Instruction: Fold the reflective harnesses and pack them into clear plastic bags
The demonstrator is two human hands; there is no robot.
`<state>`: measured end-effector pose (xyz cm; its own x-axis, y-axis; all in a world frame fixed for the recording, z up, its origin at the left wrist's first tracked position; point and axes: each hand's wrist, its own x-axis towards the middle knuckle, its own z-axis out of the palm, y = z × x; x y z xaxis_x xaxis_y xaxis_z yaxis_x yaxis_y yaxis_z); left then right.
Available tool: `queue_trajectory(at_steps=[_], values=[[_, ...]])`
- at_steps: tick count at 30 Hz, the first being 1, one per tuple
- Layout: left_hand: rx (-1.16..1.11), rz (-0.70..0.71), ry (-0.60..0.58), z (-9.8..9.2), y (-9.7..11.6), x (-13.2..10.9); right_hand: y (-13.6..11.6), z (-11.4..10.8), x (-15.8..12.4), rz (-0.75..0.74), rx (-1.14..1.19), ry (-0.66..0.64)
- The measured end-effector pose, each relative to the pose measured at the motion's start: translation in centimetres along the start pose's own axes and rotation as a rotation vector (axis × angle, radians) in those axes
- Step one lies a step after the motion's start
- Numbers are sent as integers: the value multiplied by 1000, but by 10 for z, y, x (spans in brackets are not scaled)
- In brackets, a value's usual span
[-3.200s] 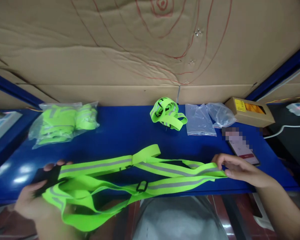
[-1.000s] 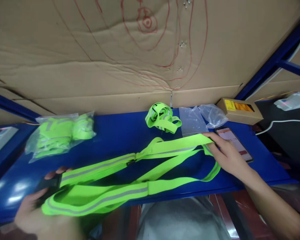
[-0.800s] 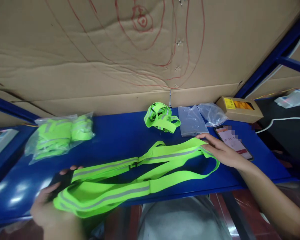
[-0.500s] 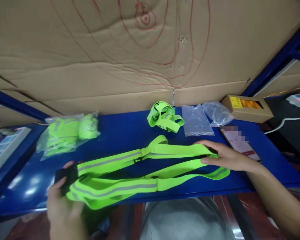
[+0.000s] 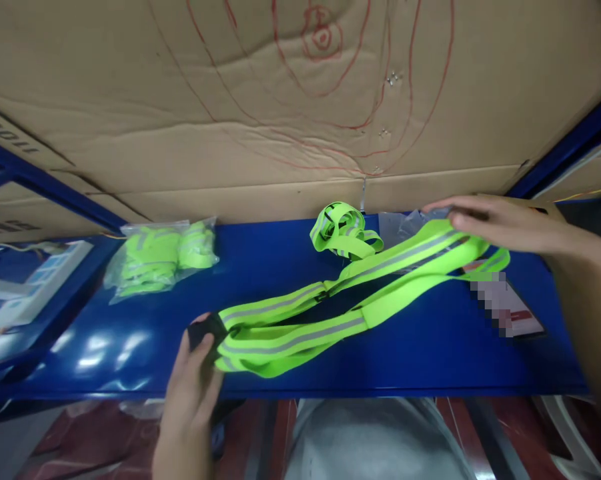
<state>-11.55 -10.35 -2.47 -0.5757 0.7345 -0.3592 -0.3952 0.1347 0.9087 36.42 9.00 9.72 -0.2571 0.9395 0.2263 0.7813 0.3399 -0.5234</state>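
A neon-green reflective strap harness (image 5: 295, 338) with grey stripes stretches between my two hands above the blue table. My left hand (image 5: 193, 380) is closed on its black end piece (image 5: 207, 331), thumb on top. At the raised right end, my right hand (image 5: 500, 223) has its fingers closed around the green loops. Small dark adjusters sit along the straps. Behind the harness lies a loosely bundled green reflective strap (image 5: 343, 230), which neither hand touches. A clear bag with folded green straps (image 5: 153, 257) rests at the back left.
The blue table (image 5: 145, 353) backs onto a cardboard wall (image 5: 205, 160) with red drawn lines. Under my right arm are a phone (image 5: 515, 310) and partly hidden clear plastic bags (image 5: 393, 223). A white tray-like object (image 5: 40, 283) stands at the left.
My right hand has moved up and away from me, lifting the right end of the harness. The left hand with the black piece has shifted right, and the straps are drawn straighter.
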Motion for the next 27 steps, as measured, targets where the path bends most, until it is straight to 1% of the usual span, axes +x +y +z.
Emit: queue_trajectory(at_steps=[1, 2, 3, 5, 6, 7, 8, 10, 11, 13, 14, 16, 18, 21, 24, 27], values=[[2, 4, -3, 4, -4, -6, 1, 2, 8, -23, -46, -80], [1, 8, -7, 7, -7, -12, -1, 8, 13, -43, -123, -121], [-4, 15, -9, 11, -10, -18, -5, 17, 14, -59, -211, -101], [-16, 42, -11, 21, -15, -31, -24, 41, 4, -116, -392, 65], [-23, 57, -8, 26, -17, -37, -38, 56, -5, -190, -379, 86], [-25, 70, -8, 32, -18, -43, -55, 72, -17, -294, -281, 66], [-21, 83, -17, 38, -20, -48, -73, 87, -30, -389, -128, 11], [-7, 134, -61, 51, -22, -57, -108, 116, -55, -488, 152, -113], [6, 175, -95, 58, -23, -62, -123, 128, -65, -498, 264, -181], [42, 262, -186, 72, -26, -70, -145, 146, -78, -428, 452, -263], [59, 292, -240, 78, -27, -73, -152, 152, -82, -378, 534, -280], [85, 307, -351, 88, -29, -81, -158, 158, -85, -297, 655, -271], [63, 298, -450, 93, -30, -87, -159, 159, -85, -246, 717, -238], [-20, 239, -577, 91, -32, -89, -155, 156, -84, -130, 766, -232], [-59, 161, -677, 82, -38, -84, -148, 153, -80, -15, 827, -285], [-32, 154, -735, 76, -48, -74, -143, 153, -77, 15, 855, -308]])
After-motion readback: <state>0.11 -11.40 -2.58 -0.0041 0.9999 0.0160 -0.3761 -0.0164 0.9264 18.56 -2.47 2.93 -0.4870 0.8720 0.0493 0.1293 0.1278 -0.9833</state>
